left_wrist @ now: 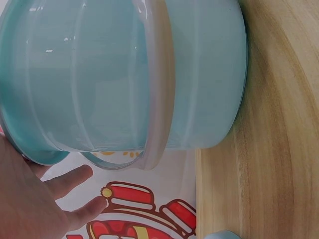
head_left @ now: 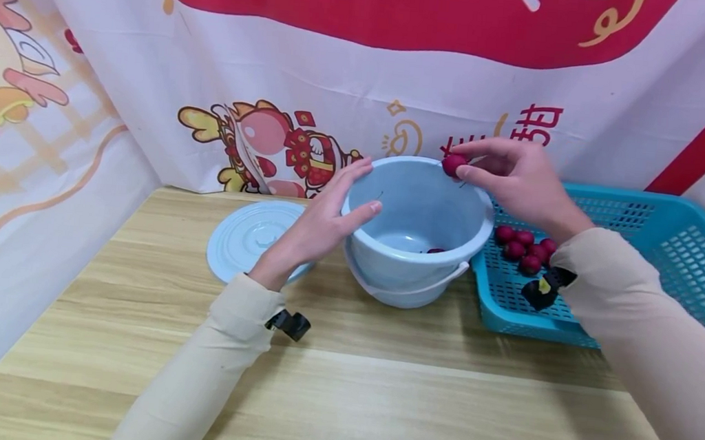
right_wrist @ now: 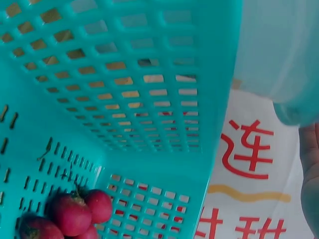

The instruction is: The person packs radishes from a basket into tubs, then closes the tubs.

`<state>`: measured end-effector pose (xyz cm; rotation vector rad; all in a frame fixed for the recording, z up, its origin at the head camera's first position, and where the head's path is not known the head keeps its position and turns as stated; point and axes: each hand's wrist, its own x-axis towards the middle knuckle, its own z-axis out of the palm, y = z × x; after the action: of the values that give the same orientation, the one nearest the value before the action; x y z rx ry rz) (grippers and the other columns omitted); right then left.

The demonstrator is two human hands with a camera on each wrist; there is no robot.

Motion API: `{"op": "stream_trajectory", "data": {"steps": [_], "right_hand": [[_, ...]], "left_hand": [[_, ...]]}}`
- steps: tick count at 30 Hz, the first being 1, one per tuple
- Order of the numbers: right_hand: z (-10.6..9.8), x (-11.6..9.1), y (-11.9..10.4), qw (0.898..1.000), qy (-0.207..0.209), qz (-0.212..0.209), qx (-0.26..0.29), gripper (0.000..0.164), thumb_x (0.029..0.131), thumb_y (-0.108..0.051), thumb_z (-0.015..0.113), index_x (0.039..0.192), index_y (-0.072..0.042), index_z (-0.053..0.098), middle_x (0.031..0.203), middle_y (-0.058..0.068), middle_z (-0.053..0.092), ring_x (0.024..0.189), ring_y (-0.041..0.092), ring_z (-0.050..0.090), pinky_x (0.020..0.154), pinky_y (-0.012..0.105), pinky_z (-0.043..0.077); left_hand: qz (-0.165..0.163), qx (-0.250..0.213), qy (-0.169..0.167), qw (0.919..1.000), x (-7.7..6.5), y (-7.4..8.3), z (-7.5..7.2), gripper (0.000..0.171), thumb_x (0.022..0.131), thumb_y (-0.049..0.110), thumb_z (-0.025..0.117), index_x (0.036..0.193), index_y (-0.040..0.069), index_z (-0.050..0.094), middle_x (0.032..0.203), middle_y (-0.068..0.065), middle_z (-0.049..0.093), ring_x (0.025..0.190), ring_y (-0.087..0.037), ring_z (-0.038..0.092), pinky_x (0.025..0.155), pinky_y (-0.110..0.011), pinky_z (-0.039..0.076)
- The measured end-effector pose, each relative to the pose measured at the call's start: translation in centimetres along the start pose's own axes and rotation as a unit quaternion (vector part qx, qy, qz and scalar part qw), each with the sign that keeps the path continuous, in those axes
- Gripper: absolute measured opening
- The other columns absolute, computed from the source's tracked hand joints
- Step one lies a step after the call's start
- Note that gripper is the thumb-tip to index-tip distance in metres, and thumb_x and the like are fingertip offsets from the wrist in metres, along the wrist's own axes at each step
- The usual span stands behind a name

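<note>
A light blue bucket (head_left: 386, 267) stands upright in the head view, its handle hanging down the near side. My left hand (head_left: 324, 221) rests on the left of its rim, fingers extended; in the left wrist view that hand (left_wrist: 40, 204) is beside the bucket wall (left_wrist: 109, 74). Over the right of the rim, my right hand (head_left: 520, 181) pinches a red radish (head_left: 453, 164) between thumb and fingers. Part of another radish (head_left: 436, 251) shows inside the bucket. Only an edge of the right hand (right_wrist: 311, 179) appears in the right wrist view, the held radish out of sight.
A teal mesh basket (head_left: 488, 313) stands right of the bucket with several radishes (head_left: 514, 251) in it, some also visible as radishes (right_wrist: 71, 214) in the right wrist view. Left of the bucket lies a blue lid (head_left: 233, 238). Behind hangs a printed cloth (head_left: 314, 72).
</note>
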<state>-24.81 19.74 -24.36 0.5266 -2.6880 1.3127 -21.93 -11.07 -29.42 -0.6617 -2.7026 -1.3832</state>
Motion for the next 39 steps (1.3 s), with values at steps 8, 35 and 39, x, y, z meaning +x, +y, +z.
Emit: {"op": "stream_trajectory", "data": {"steps": [8, 35, 39], "right_hand": [[1.8, 0.5, -0.8, 0.999, -0.018, -0.029, -0.028, 0.046, 0.097, -0.033, 0.078, 0.140, -0.020, 0.070, 0.130, 0.009, 0.075, 0.109, 0.026, 0.074, 0.082, 0.014, 0.058], [3.4, 0.4, -0.4, 0.993, -0.057, -0.063, -0.077, 0.039, 0.095, -0.024, 0.080, 0.134, -0.019, 0.075, 0.127, 0.011, 0.076, 0.114, 0.030, 0.067, 0.099, 0.052, 0.056], [3.4, 0.5, -0.4, 0.993, -0.063, -0.065, -0.080, 0.038, 0.095, -0.024, 0.080, 0.133, -0.019, 0.075, 0.126, 0.011, 0.077, 0.114, 0.030, 0.066, 0.099, 0.053, 0.056]], "left_hand": [[-0.005, -0.002, 0.000, 1.0000, 0.0, 0.1, 0.0, 0.078, 0.101, 0.054, 0.058, 0.168, 0.028, 0.029, 0.178, 0.010, 0.019, 0.163, -0.024, 0.026, 0.123, -0.066, 0.039], [-0.004, -0.007, -0.001, 1.0000, 0.0, 0.2, 0.2, 0.078, 0.101, 0.054, 0.058, 0.168, 0.029, 0.028, 0.178, 0.010, 0.019, 0.161, -0.025, 0.028, 0.122, -0.065, 0.041], [-0.007, -0.006, 0.002, 1.0000, -0.1, 0.3, 0.2, 0.078, 0.101, 0.055, 0.058, 0.168, 0.030, 0.028, 0.178, 0.010, 0.019, 0.160, -0.025, 0.029, 0.121, -0.065, 0.041]]}}
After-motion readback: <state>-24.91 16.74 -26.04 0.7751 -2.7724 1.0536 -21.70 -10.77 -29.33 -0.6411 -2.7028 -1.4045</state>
